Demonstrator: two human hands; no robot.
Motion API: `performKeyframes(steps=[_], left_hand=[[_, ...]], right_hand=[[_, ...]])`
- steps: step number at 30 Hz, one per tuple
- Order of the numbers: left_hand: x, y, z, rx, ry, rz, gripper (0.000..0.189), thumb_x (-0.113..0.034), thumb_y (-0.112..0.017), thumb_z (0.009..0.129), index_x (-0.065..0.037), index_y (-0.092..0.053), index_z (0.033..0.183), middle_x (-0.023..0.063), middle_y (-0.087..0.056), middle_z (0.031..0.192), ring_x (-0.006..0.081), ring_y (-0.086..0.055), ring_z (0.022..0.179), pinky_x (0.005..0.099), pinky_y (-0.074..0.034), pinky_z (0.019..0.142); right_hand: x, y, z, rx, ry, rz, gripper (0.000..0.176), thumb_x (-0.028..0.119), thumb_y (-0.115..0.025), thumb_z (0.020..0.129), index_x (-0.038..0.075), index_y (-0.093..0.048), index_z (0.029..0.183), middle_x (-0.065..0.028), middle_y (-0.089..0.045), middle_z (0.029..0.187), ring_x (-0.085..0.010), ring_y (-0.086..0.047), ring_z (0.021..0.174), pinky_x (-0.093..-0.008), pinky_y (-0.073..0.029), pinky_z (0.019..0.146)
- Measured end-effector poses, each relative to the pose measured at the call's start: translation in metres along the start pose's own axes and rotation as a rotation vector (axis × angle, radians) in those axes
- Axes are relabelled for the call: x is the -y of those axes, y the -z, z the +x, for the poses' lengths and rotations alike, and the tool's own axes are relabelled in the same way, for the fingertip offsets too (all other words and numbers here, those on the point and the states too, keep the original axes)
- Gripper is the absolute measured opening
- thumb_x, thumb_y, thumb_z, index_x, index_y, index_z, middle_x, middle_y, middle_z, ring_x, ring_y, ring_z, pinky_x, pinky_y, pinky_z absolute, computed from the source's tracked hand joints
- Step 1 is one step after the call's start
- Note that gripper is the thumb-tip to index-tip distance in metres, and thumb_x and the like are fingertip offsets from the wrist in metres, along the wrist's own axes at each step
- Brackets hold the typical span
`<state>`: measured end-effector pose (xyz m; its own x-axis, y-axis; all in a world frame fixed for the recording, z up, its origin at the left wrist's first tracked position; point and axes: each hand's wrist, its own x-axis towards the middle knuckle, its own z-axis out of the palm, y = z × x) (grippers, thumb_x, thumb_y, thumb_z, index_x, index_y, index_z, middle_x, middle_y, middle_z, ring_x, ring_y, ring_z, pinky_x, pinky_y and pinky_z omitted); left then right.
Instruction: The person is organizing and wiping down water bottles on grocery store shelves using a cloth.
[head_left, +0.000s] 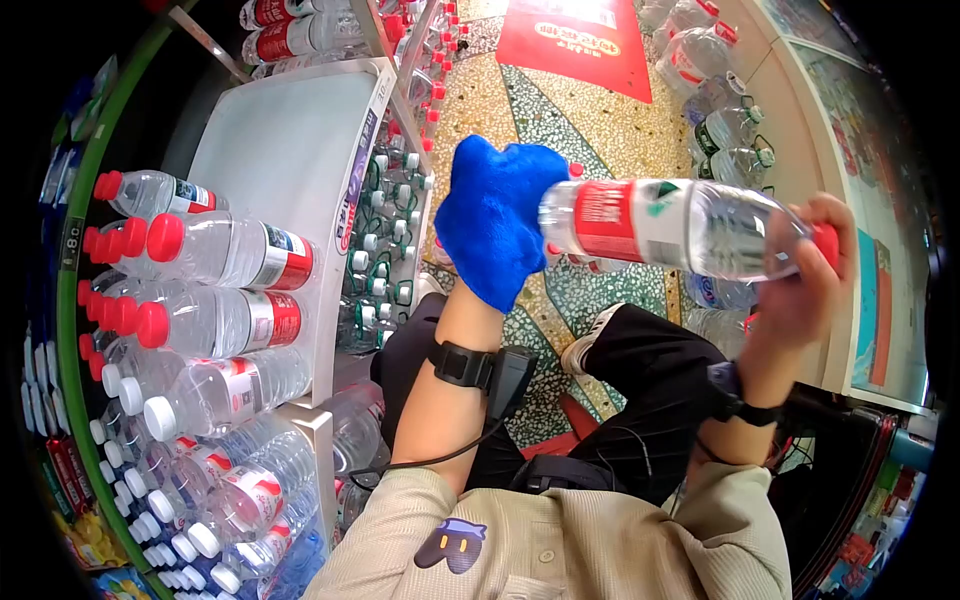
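Observation:
My right hand (800, 290) grips the red-capped end of a clear water bottle (680, 228) with a red and white label, holding it level in front of me. My left hand is wrapped in a blue cloth (495, 225) and presses it against the bottle's base end. The fingers of that hand are hidden under the cloth. A black band with a small device (480, 368) sits on my left wrist.
A white shelf (290, 150) at the left carries rows of red-capped and white-capped water bottles (220, 255). More bottles fill the lower shelves (385, 250). Large water jugs (725, 130) stand on the terrazzo floor at the upper right, by a red mat (585, 40).

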<state>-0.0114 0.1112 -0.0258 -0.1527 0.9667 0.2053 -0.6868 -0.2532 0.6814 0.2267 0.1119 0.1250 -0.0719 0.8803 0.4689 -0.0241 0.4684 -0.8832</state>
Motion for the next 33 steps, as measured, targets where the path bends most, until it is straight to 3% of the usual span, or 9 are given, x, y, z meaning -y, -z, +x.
performKeyframes(steps=[5, 8, 16, 19, 20, 24, 28, 32, 33], left_hand=[[-0.035, -0.022, -0.01, -0.067, 0.199, -0.143, 0.032, -0.024, -0.048, 0.091, 0.003, -0.054, 0.105, 0.0188, -0.065, 0.097, 0.0256, -0.065, 0.084, 0.0344, -0.054, 0.073], [-0.054, -0.022, -0.012, -0.091, 0.246, -0.167, 0.04, -0.031, -0.044, 0.094, 0.006, -0.057, 0.103, 0.0209, -0.066, 0.098, 0.0268, -0.067, 0.084, 0.0356, -0.055, 0.074], [-0.028, -0.007, -0.006, -0.221, 0.229, -0.145, 0.017, -0.006, -0.043, 0.087, -0.003, -0.056, 0.078, 0.0097, -0.061, 0.076, 0.0192, -0.059, 0.063, 0.0311, -0.051, 0.065], [-0.007, 0.018, 0.002, -0.158, -0.165, 0.766, 0.012, -0.012, -0.05, 0.087, -0.006, -0.052, 0.077, 0.0055, -0.056, 0.07, 0.0164, -0.057, 0.059, 0.0291, -0.048, 0.054], [-0.007, 0.024, 0.003, -0.195, -0.22, 0.905, 0.013, -0.014, -0.051, 0.089, -0.007, -0.052, 0.077, 0.0043, -0.055, 0.068, 0.0155, -0.057, 0.059, 0.0289, -0.047, 0.051], [-0.007, -0.004, 0.0, -0.697, 0.187, -0.494, 0.021, -0.023, -0.049, 0.094, -0.007, -0.053, 0.08, 0.0049, -0.055, 0.067, 0.0151, -0.055, 0.056, 0.0312, -0.047, 0.05], [-0.024, -0.008, -0.005, -0.343, 0.458, -0.41, 0.044, -0.046, -0.041, 0.094, -0.006, -0.057, 0.085, 0.0079, -0.056, 0.058, 0.0214, -0.053, 0.042, 0.0371, -0.044, 0.038], [-0.035, -0.023, 0.0, -0.344, 0.716, -0.242, 0.052, -0.051, -0.036, 0.094, -0.013, -0.052, 0.062, 0.0035, -0.043, 0.046, 0.0167, -0.039, 0.032, 0.0303, -0.025, 0.029], [-0.035, -0.02, 0.0, -0.362, 0.673, -0.293, 0.046, -0.05, -0.039, 0.095, -0.012, -0.055, 0.073, 0.0033, -0.05, 0.055, 0.0158, -0.044, 0.037, 0.0285, -0.029, 0.032]], right_hand=[[-0.054, -0.064, -0.016, -0.038, 0.162, 0.187, 0.033, 0.013, -0.064, 0.077, 0.001, -0.049, 0.104, -0.0113, -0.056, 0.096, -0.022, -0.057, 0.092, -0.0337, -0.047, 0.08], [-0.041, -0.1, -0.019, 0.0, -0.174, 0.714, 0.035, 0.019, -0.064, 0.08, 0.001, -0.049, 0.105, -0.019, -0.059, 0.106, -0.0333, -0.058, 0.106, -0.0434, -0.046, 0.091], [-0.015, -0.135, -0.049, 0.858, 0.726, -0.23, 0.018, 0.013, -0.068, 0.07, 0.01, -0.057, 0.084, -0.0082, -0.064, 0.09, -0.0288, -0.064, 0.085, -0.0446, -0.053, 0.08], [-0.025, -0.139, -0.05, 0.929, 0.887, -0.3, 0.024, 0.021, -0.069, 0.059, 0.011, -0.059, 0.078, -0.0066, -0.061, 0.087, -0.0257, -0.063, 0.087, -0.0415, -0.053, 0.083], [-0.027, -0.139, -0.041, 0.912, 0.814, -0.239, 0.022, 0.02, -0.068, 0.062, 0.009, -0.058, 0.078, -0.0076, -0.061, 0.087, -0.0257, -0.063, 0.088, -0.0396, -0.053, 0.08], [-0.026, -0.136, -0.002, 0.37, 0.266, -0.118, 0.013, 0.015, -0.058, 0.081, 0.002, -0.057, 0.086, -0.0123, -0.062, 0.092, -0.0262, -0.061, 0.096, -0.0384, -0.049, 0.083], [-0.028, -0.169, 0.077, 0.038, 0.016, 0.606, 0.03, 0.017, -0.05, 0.087, -0.003, -0.057, 0.108, -0.0176, -0.061, 0.107, -0.0301, -0.059, 0.104, -0.0427, -0.041, 0.099], [-0.051, -0.259, 0.131, 0.502, 0.457, 0.219, 0.025, 0.014, -0.05, 0.091, -0.001, -0.059, 0.11, -0.0144, -0.061, 0.111, -0.0289, -0.057, 0.108, -0.0411, -0.043, 0.097], [-0.047, -0.289, 0.141, 0.642, 0.23, 0.428, 0.024, 0.015, -0.053, 0.09, 0.001, -0.06, 0.108, -0.0126, -0.062, 0.11, -0.0251, -0.059, 0.105, -0.0384, -0.045, 0.094]])
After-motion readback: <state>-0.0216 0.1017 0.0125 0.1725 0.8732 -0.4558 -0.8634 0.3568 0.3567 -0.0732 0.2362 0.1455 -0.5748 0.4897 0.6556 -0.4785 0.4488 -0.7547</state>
